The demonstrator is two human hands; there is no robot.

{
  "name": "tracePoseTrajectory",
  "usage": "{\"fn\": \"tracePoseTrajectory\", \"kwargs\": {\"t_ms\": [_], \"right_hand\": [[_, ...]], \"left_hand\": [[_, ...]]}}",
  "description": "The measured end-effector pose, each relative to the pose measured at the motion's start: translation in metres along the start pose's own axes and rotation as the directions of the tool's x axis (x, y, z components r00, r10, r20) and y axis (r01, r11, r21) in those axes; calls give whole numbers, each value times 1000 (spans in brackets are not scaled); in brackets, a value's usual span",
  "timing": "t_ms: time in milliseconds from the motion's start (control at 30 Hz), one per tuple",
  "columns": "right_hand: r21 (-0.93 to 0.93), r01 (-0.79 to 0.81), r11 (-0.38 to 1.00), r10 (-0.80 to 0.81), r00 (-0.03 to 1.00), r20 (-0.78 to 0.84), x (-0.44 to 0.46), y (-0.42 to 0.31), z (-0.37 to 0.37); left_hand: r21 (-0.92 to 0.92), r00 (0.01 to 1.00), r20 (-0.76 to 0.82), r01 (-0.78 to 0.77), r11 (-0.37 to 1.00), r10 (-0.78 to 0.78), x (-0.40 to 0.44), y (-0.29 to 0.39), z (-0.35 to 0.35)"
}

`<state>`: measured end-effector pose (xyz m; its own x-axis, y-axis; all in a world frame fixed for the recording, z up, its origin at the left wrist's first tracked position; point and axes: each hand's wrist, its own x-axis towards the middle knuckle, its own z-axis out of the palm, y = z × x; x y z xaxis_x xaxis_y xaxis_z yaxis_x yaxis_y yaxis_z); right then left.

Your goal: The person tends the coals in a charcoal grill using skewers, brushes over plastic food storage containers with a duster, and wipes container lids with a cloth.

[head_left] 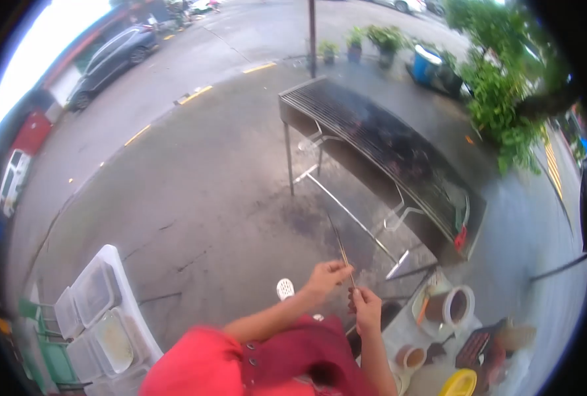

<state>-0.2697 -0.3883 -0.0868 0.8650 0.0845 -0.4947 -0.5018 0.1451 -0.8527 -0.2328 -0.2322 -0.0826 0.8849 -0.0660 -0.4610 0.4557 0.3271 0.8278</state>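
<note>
My left hand (331,276) pinches a thin brown stick, which looks like a bamboo skewer (343,251), partway along its length. Below it, my right hand (366,307) is closed around the lower end of the same stick. The far end points up and away, towards the ground in front of the grill, and is too thin and blurred to make out. Just beyond my hands stands a long charcoal grill (379,142) on metal legs, with light smoke over it. Red-handled tongs (461,237) rest at its near end.
At my right, a table holds a tub of dark sauce (458,306), a smaller cup (411,357) and a yellow lid (459,383). On the left, lidded plastic containers (95,290) sit on a white table beside green chairs (49,356). Potted plants (386,41) and a parked car (112,63) are farther off.
</note>
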Motion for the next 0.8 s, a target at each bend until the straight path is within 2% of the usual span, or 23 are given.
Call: {"fn": "tracePoseTrajectory", "kwargs": {"t_ms": [133,233,300,433,567,667,767,800], "right_hand": [[-73,26,997,-21,997,76,-11,24,-19],[-90,28,996,-19,995,100,-11,34,-27],[-107,28,994,-17,995,103,-9,30,-31],[-106,103,989,-95,993,74,3,11,-21],[-111,155,982,-143,983,111,33,-3,-14],[-111,166,980,-162,986,44,66,-13,-10],[-202,247,948,-286,939,-192,116,-16,-18],[-181,247,952,-288,922,-258,133,-26,-24]], "left_hand": [[115,1000,-10,-14,993,15,-10,-1,9],[33,1000,-20,0,999,0,-8,-19,13],[41,1000,-30,8,999,-7,-7,-24,14],[57,1000,-13,2,998,-1,0,-14,10],[-60,998,-57,1,998,-4,26,1,2],[-103,997,-77,-7,995,-1,58,13,-9],[-85,993,-107,-53,995,43,105,28,-24],[-59,989,-135,-61,996,52,122,38,-28]]}}
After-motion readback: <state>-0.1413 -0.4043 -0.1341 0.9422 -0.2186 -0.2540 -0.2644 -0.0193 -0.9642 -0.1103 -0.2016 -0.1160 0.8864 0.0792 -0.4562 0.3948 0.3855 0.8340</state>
